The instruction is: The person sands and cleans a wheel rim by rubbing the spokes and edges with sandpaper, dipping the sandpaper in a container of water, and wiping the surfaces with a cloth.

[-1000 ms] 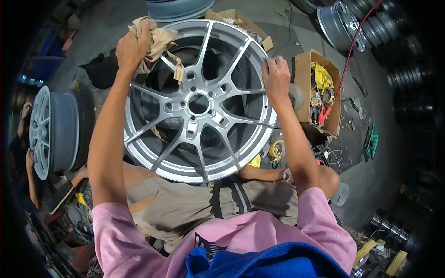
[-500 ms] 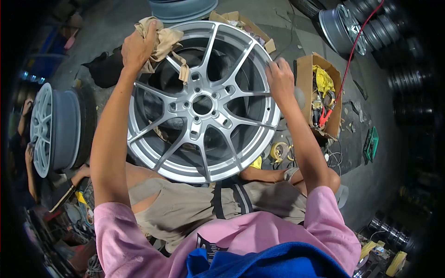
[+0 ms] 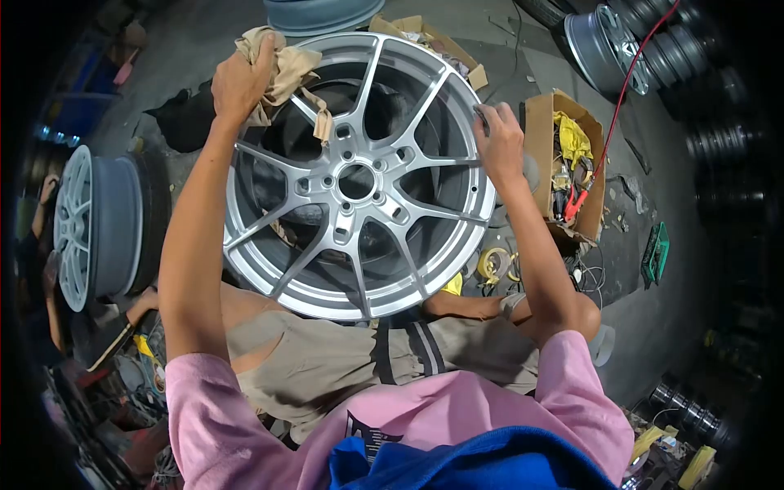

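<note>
A silver multi-spoke wheel rim [image 3: 347, 224] lies face up in front of my crossed legs. At its upper left edge, my left hand [image 3: 241, 84] is closed round a crumpled beige rag [image 3: 287, 73], one strip of which hangs over a spoke. My right hand [image 3: 500, 140] is at the rim's right edge with fingers curled together. A small dark piece shows at its fingertips, too little of it to name.
Right of the rim stands a cardboard box [image 3: 539, 131] with tools and a yellow cloth. Tape rolls [image 3: 493, 265] lie nearby. Another wheel [image 3: 98, 229] stands at left, with another person's hand beside it. More wheels [image 3: 600, 51] are at upper right.
My right hand has shifted slightly right and down along the rim's edge, and the dark piece at its fingertips shows more. My left hand stays on the rag, almost unmoved.
</note>
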`<state>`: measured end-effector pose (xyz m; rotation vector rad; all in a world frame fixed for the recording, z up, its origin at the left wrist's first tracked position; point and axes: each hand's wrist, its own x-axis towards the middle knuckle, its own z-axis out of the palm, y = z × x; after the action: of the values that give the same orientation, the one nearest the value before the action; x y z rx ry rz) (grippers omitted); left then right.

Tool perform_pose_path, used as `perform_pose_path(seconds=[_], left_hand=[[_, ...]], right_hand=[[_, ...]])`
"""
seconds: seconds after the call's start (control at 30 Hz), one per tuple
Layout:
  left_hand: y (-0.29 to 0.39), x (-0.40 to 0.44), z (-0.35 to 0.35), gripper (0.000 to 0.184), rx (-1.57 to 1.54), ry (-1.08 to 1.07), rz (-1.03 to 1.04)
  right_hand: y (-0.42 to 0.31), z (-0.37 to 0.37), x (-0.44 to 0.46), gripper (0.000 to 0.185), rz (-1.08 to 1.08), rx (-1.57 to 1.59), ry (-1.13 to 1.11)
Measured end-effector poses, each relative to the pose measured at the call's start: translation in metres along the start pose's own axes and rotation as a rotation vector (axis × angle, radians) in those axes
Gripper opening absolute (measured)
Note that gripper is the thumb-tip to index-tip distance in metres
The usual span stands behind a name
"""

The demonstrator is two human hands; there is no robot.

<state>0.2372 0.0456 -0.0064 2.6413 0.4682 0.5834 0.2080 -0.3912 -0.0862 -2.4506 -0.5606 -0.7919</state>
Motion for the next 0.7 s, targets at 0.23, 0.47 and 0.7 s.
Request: perform_pose_path(seconds=[0.23,0.47,0.7], left_hand=[[0.004,-0.003,-0.006,0.083,-0.011,0.001,-0.012],[0.003,-0.005,-0.004,0.082,-0.086,0.05,0.027],[0.005,-0.008,-0.008,0.081,-0.084,0.023,0.007]], right_hand=[[-0.002,0.009,0.003,0.017,-0.063,0.04,0.097],[0.003,0.018,-0.003,0.016,-0.003,0.056,0.113],[-0.004,0.016,0.001,0.016,0.002,0.062,0.127]])
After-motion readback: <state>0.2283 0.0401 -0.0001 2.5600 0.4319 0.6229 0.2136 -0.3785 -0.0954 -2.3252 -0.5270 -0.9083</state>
